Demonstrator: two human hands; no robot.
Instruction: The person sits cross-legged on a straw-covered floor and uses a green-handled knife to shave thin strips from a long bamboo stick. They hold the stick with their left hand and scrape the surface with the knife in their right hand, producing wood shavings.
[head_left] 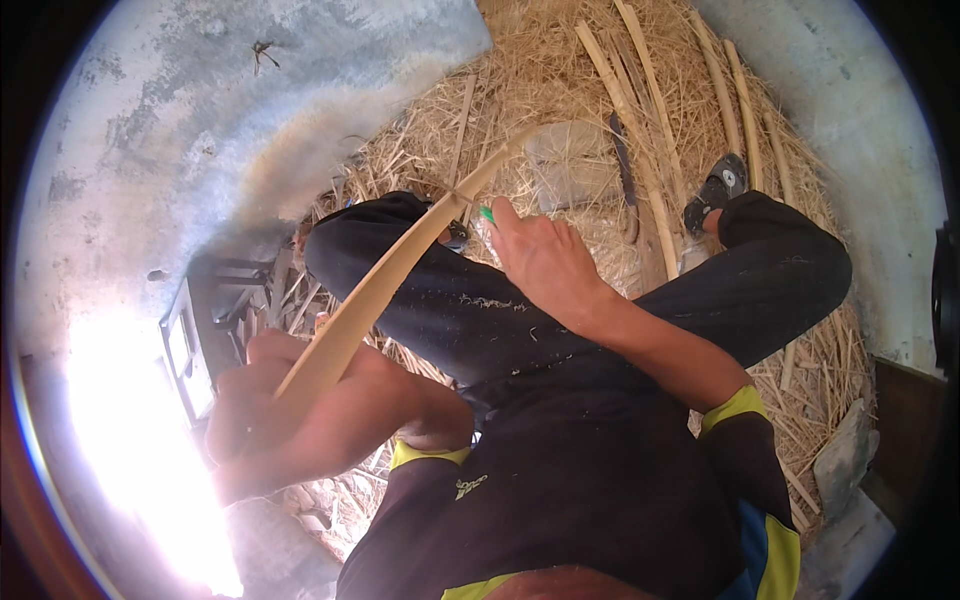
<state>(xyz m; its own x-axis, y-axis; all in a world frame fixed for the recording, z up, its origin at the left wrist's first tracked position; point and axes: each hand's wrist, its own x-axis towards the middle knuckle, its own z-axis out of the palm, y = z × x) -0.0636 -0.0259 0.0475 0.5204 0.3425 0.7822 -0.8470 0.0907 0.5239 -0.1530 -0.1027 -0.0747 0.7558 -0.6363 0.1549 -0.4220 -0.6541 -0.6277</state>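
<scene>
A long, flat pale strip of wood or bamboo (385,265) slants up over my left thigh, narrowing toward its far end. Around its wide near end my left hand (300,400) is closed. My right hand (545,265), closed too, is beside the strip above my lap. Out of its fingers shows the green handle (487,214) of what looks like a small knife, mostly hidden by the hand. A thin dark edge (463,197) lies across the strip just left of the handle. Pale shavings cling to my dark trousers (480,330).
Straw-like shavings (520,40) cover the floor. Beyond my legs are a flat stone block (570,165), a long dark blade (622,160) and several pale poles (655,110). A worn wall (200,150) and a dark frame (215,315) stand at the left.
</scene>
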